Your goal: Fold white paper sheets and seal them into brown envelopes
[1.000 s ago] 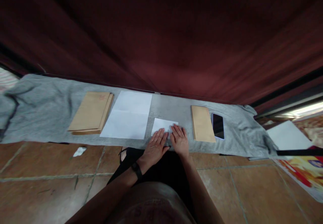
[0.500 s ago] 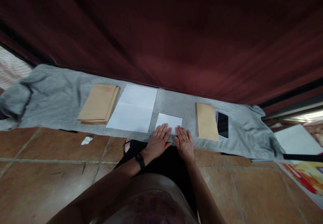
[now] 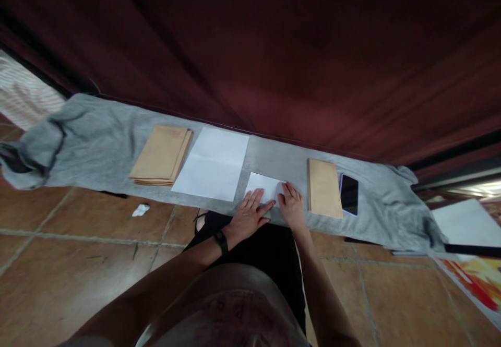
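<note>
White folded paper (image 3: 261, 185) lies on a grey cloth (image 3: 97, 138) spread over a tile floor (image 3: 78, 253), right in front of the person. The left hand (image 3: 249, 215) lies flat on the paper's near edge at 6 o'clock, fingers straight and slightly spread, holding nothing. The right hand (image 3: 291, 206) sits at the paper's 3 o'clock edge with its fingers drawn closer together; their tips seem to press the corner down, but I cannot tell whether they pinch it. From the paper, a larger white sheet (image 3: 213, 163) lies just beside it at 10 o'clock, and a stack of brown envelopes (image 3: 161, 154) sits beyond that at 9 o'clock. A single envelope (image 3: 324, 194) lies at 3 o'clock, with a phone (image 3: 349, 194) just beside it farther out. A crumpled scrap (image 3: 141, 210) rests on the tiles at 8 o'clock.
</note>
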Available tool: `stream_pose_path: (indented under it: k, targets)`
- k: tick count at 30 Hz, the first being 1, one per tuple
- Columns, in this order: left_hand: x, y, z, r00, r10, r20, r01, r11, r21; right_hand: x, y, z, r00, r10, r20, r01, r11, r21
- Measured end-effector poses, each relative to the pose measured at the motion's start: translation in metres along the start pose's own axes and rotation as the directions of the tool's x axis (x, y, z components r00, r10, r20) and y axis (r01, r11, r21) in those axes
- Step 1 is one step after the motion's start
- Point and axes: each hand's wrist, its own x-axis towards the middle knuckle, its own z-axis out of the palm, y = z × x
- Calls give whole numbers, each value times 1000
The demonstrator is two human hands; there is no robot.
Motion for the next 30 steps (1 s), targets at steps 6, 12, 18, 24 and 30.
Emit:
stream_pose_path:
  k: [6, 12, 18, 24, 30]
  targets:
    - [0, 0, -1, 1000, -1, -1, 1, 1000, 4, 33, 3, -7, 990, 125, 68, -130, 989, 64]
    - [0, 0, 0, 1000, 7, -5, -7, 1000, 19, 61, 8, -10, 961, 219, 169, -254, 940, 227]
    - [0, 0, 1, 1000, 8, -18, -7, 1000, 18, 72, 12, -12, 935, 277, 219, -345, 851, 395]
    - [-4, -3, 2, 998, 39, -45, -42, 997, -61, 64, 10, -17, 899, 313, 307, -438, 597, 672]
    - [-9, -6, -1, 978, -177, -106, 107, 875, -472, 42, 8, -34, 855, 427, 293, -412, 218, 885]
